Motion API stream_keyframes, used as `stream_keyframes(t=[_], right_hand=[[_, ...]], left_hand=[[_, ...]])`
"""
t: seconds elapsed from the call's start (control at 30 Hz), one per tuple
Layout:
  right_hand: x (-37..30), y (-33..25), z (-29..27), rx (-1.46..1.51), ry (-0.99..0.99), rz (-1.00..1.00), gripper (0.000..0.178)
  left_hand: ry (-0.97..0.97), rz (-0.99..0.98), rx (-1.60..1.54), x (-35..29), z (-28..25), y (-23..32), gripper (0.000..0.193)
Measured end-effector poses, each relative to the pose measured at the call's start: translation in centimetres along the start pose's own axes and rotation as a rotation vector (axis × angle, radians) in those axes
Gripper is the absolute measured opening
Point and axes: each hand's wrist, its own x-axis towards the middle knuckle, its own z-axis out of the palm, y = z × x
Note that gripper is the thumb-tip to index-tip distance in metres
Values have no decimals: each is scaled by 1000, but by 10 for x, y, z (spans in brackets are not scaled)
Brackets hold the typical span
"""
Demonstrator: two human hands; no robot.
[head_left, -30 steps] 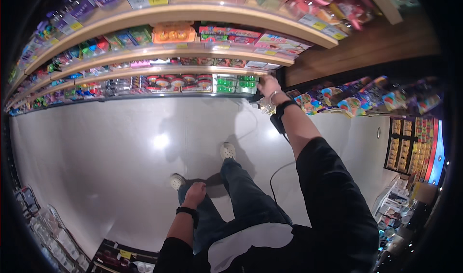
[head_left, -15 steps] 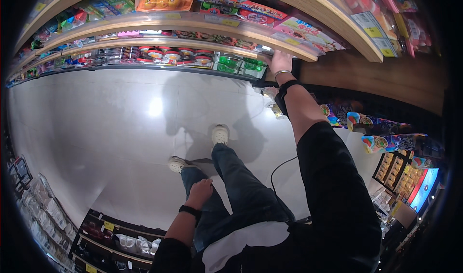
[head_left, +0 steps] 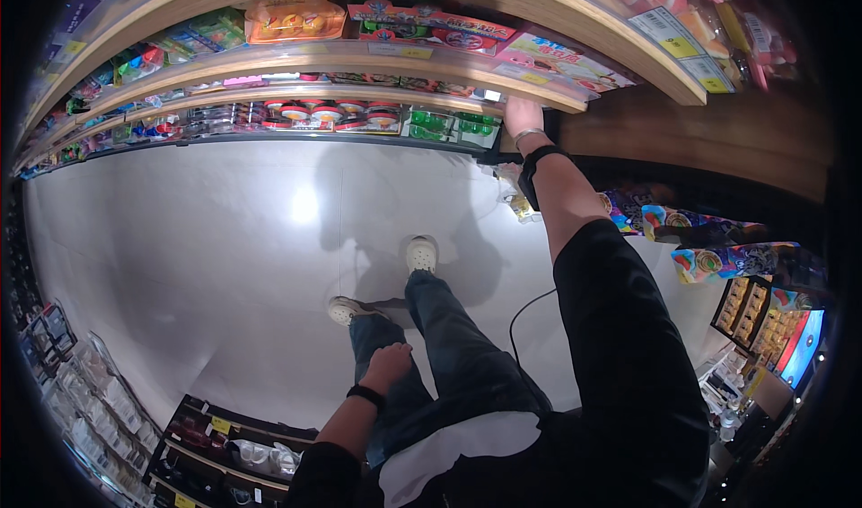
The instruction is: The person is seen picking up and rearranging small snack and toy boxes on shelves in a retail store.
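Observation:
My right hand (head_left: 523,120) reaches in beneath a wooden shelf ledge (head_left: 503,84) at the end of the rack. Its fingers are hidden there, so what they touch does not show. Nearest to it, on the lowest tier, stand clear packs with green round items (head_left: 431,123). On the tier above lies a flat boxed toy in pink and white (head_left: 566,63), beside a red and green boxed toy (head_left: 431,25). Down over my left thigh hangs my left hand (head_left: 389,365), fingers curled in, with nothing seen in them.
An orange tray pack (head_left: 294,18) sits on the upper tier. Colourful pouches (head_left: 718,261) hang at the right, past a brown panel (head_left: 682,144). Behind me at lower left is a low dark rack (head_left: 229,432). A thin black cable (head_left: 521,315) loops beside my leg.
My right hand has gone slightly deeper under the ledge, its fingers now hidden. The whole view has shifted a little. My left hand stays by my thigh.

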Motion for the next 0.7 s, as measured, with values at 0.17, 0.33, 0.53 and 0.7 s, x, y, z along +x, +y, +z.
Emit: stream_keyframes(t=[0.17,0.33,0.53,0.7], right_hand=[[-25,-3,-3,-58,261,-43,30],[-87,-28,-11,147,479,-29,39],[-187,-100,-92,455,535,-123,59],[-264,-122,-267,911,266,-85,53]], left_hand=[[-76,96,94,-13,2,9,18],[-76,154,135,-24,0,1,16],[317,254,-170,-32,-73,-6,16],[717,402,-282,-85,-231,83,86]])
